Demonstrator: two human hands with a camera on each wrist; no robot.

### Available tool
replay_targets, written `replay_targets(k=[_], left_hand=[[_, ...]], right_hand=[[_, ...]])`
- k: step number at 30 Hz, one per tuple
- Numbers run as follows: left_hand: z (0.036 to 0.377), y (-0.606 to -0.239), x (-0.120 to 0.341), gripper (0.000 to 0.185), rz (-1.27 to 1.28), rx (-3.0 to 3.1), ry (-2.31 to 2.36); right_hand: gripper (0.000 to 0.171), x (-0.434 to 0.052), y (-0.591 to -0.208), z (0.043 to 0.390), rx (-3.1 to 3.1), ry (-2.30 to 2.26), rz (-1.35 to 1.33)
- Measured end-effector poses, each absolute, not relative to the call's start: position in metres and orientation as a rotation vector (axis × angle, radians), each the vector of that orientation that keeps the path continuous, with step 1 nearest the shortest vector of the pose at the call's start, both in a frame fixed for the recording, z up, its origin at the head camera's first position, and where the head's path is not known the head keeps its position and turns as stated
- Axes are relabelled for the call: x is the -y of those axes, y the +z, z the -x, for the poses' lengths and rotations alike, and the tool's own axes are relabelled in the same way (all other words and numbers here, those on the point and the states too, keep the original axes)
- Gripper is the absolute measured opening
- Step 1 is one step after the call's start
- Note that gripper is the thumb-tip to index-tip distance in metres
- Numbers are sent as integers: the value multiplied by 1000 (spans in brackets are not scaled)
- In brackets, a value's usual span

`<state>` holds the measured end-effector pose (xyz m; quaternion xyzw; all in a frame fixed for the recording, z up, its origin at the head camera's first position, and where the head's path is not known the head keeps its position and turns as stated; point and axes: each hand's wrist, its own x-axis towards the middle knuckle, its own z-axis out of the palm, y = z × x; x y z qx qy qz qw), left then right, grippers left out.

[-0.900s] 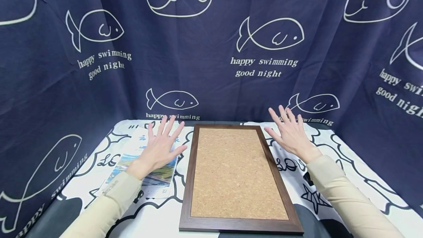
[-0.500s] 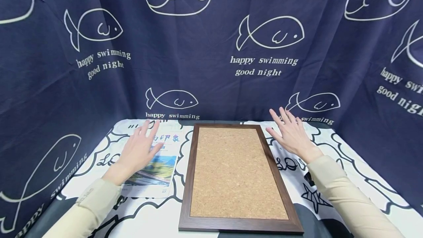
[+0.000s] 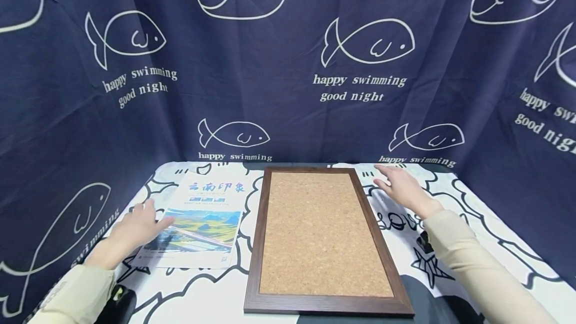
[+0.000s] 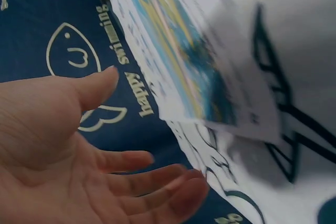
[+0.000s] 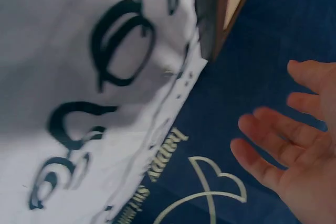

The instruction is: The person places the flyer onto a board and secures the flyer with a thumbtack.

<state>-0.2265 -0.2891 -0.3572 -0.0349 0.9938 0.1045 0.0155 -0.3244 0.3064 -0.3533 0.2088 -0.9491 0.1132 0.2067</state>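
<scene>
A printed poster sheet [image 3: 211, 204] with a landscape picture lies flat on the left of the table. My left hand [image 3: 135, 226] is at the sheet's left edge, and the left wrist view shows a gap between its loosely bent fingers [image 4: 163, 187] and the paper [image 4: 244, 114]. In the middle lies a cork board [image 3: 324, 234] with a dark wooden frame [image 3: 333, 305]. To the right of that board hovers my right hand [image 3: 407, 191], its fingers relaxed and holding nothing. The right wrist view shows this hand [image 5: 294, 140] apart from the frame's side [image 5: 223, 9].
A white tablecloth [image 3: 486, 244] with black doodles covers the table. Behind and on both sides hangs a dark blue curtain [image 3: 288, 89] with white fish drawings. A small dark object with a yellow-green spot [image 3: 118, 293] shows beside the left sleeve.
My left hand has moved left and nearer, from above the poster to its left edge, uncovering the print. My right hand has dropped lower beside the board, its fingers less spread.
</scene>
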Motion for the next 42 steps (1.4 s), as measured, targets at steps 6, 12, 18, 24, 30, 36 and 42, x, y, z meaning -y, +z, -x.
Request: replay_targets(k=[6,12,18,24,30,36,42], left_hand=[[221,-361,302,107,210,-2849,311],[214,-363,306,91,195,-2762,370],[212,-367,309,54,152,-2767,403],[210,-376,312,47,163,-2810,496],[207,-383,314,44,192,-2812,627],[202,-383,311,37,263,-2741,709],[201,-388,310,33,248,-2774,732]], right_hand=[[25,-322,-368,334,2712,486,-581],[18,-333,-381,340,2796,585,-554],[21,-340,-387,341,2909,647,-522],[24,-340,-391,342,2962,664,-516],[17,-338,-395,343,2950,644,-502],[9,-338,-396,343,2943,629,-476],[8,-339,-397,345,2929,633,-467]])
